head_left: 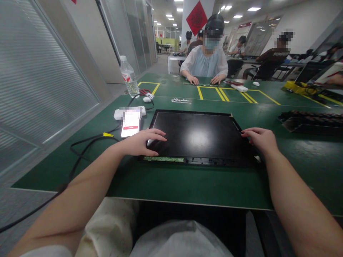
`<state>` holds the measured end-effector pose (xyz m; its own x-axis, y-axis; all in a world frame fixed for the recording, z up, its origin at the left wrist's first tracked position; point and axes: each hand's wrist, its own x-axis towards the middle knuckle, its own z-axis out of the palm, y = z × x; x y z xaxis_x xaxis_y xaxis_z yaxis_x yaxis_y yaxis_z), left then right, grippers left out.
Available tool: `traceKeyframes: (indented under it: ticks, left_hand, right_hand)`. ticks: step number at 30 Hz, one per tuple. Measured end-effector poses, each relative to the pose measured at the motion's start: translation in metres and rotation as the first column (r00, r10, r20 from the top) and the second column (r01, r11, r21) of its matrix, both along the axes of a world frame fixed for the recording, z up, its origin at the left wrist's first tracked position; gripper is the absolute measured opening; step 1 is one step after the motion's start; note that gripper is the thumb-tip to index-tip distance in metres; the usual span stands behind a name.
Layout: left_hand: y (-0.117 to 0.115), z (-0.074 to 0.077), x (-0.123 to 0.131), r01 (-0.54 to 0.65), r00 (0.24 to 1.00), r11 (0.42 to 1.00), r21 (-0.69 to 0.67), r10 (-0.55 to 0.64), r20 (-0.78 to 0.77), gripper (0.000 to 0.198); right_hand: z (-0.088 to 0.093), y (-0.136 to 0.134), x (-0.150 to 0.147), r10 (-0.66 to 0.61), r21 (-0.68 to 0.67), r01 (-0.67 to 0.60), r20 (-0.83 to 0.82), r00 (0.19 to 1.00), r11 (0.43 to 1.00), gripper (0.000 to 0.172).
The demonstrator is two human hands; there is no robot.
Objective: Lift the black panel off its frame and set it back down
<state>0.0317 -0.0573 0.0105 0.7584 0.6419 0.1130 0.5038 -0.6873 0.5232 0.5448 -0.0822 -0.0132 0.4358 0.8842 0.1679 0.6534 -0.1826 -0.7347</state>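
A black flat display panel (197, 137) lies face up on the green table (187, 185), with a strip of green circuit board (163, 159) showing along its near edge. My left hand (142, 142) rests on the panel's near left corner, fingers stretched over the edge and thumb under it. My right hand (261, 140) rests flat on the panel's right edge, fingers extended toward the screen. Neither hand lifts the panel.
Left of the panel lie a phone (130, 124) with a lit screen, a white power bank (118, 113), black cables (85, 142) and a water bottle (129, 76). A black tray of parts (311, 121) sits at right. A person (206, 57) works across the table.
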Motion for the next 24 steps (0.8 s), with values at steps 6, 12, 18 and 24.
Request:
traceKeyframes:
  ticks: [6, 12, 18, 24]
  left_hand:
    - [-0.0002, 0.0010, 0.0005, -0.003, 1.000, 1.000, 0.006, 0.003, -0.005, 0.055]
    - [0.0013, -0.0002, -0.0008, -0.014, 1.000, 1.000, 0.006, 0.014, -0.002, 0.056]
    - [0.0027, -0.0011, -0.0013, -0.001, 1.000, 1.000, 0.008, 0.001, 0.004, 0.056]
    - [0.0025, 0.0000, -0.0012, -0.005, 1.000, 1.000, 0.005, 0.005, 0.000, 0.055]
  right_hand:
    - [0.0058, -0.0018, -0.0069, -0.076, -0.020, 0.075, -0.078, 0.994, 0.997, 0.018]
    - [0.0051, -0.0008, -0.0051, -0.050, -0.023, 0.048, -0.112, 0.992, 0.999, 0.018]
    - [0.0040, -0.0002, -0.0047, -0.060, -0.029, 0.057, -0.111, 0.992, 0.998, 0.018]
    - [0.0064, -0.0017, -0.0081, -0.056, -0.022, 0.055, -0.063, 0.996, 0.998, 0.018]
